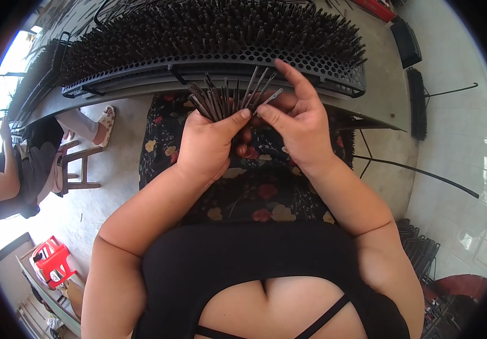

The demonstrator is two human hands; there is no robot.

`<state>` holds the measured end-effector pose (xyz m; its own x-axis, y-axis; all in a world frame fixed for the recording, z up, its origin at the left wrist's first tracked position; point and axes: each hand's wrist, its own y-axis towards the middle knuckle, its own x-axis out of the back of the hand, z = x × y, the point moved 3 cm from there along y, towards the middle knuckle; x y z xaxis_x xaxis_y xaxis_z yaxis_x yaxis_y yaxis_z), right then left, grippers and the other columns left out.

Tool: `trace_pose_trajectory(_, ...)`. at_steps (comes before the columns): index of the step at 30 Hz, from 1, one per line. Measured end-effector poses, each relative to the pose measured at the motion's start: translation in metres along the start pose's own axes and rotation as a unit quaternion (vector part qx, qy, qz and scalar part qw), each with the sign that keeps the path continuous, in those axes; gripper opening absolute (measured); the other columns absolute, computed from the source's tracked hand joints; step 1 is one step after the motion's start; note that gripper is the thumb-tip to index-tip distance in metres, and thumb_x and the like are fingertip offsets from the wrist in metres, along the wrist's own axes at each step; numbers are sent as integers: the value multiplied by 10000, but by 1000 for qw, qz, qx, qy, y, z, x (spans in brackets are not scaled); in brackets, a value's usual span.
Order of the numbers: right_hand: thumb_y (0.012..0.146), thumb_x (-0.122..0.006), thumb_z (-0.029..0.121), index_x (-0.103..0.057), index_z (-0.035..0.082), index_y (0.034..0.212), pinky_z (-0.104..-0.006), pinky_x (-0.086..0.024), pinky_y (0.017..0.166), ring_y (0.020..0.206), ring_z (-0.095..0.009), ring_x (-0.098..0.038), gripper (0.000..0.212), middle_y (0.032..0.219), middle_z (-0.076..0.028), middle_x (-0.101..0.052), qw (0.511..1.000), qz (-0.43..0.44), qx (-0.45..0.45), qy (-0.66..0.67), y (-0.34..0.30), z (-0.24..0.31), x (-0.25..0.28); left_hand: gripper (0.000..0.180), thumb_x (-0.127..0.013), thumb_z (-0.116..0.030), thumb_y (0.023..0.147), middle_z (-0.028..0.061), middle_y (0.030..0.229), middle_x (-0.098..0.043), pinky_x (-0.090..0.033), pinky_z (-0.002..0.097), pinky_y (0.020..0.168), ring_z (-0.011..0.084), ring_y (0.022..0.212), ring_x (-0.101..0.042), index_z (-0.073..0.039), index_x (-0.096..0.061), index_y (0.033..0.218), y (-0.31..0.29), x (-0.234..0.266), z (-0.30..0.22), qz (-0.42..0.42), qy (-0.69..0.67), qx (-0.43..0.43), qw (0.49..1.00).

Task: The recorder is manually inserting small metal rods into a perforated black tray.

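My left hand [208, 140] is closed around a fanned bunch of thin dark metal rods [212, 101], its thumb pressed across them. Their upper ends spread out above the fist. Close beside it, my right hand [305, 121] pinches a rod with a paler flat end [276, 95] between thumb and fingers, while its index finger points up and away. Some right fingers are hidden behind the thumb and rods. Just beyond both hands stands a long perforated metal rack [345, 76], packed with upright dark rods [209, 34].
The rack rests on a grey table [376, 101]. Dark floral cloth [266, 192] covers my lap. At left, another person [34, 152] sits by a wooden stool [82, 169]; a red plastic stool [54, 260] stands farther back. Bent black rods [418, 166] jut out at right.
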<state>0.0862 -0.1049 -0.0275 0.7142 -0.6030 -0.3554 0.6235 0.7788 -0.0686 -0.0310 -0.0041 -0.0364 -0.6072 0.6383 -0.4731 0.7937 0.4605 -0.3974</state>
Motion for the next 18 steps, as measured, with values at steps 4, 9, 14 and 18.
trace_pose_trajectory(4, 910, -638, -23, -456, 24, 1390, -223, -517, 728, 825, -105, -649, 515, 936, -93, -697, 994, 9, 68, -81, 4, 1, 3, 107, -611, -65, 936, 69, 852, -685, -416, 208, 457, 115, 668, -626, -34, -642, 1033, -5, -4, -2, 1, 49, 8, 999)
trace_pose_trajectory(9, 910, -641, -13, -583, 7, 1255, -214, -530, 735, 847, -97, -655, 350, 934, -69, -698, 996, -5, 20, -89, 9, 14, 8, 149, -602, -57, 939, 75, 843, -695, -429, 219, 456, 128, 663, -649, -22, -653, 1074, -5, -4, -2, 18, 70, 39, 997)
trace_pose_trajectory(14, 902, -645, -12, -639, -9, 1135, -226, -551, 733, 869, -102, -665, 234, 939, -74, -701, 997, 11, 22, -77, 9, 20, 11, 153, -587, -48, 941, 92, 837, -689, -401, 208, 429, 138, 629, -641, -15, -645, 1079, -8, -7, 0, 24, 57, 61, 996)
trace_pose_trajectory(18, 894, -649, -12, -660, -13, 1063, -242, -571, 716, 835, -119, -680, 169, 921, -83, -704, 996, 17, -18, -87, 12, 22, 15, 165, -578, -50, 948, 99, 843, -691, -402, 206, 433, 144, 638, -648, -9, -637, 1097, -6, -8, 1, 38, 97, 57, 993)
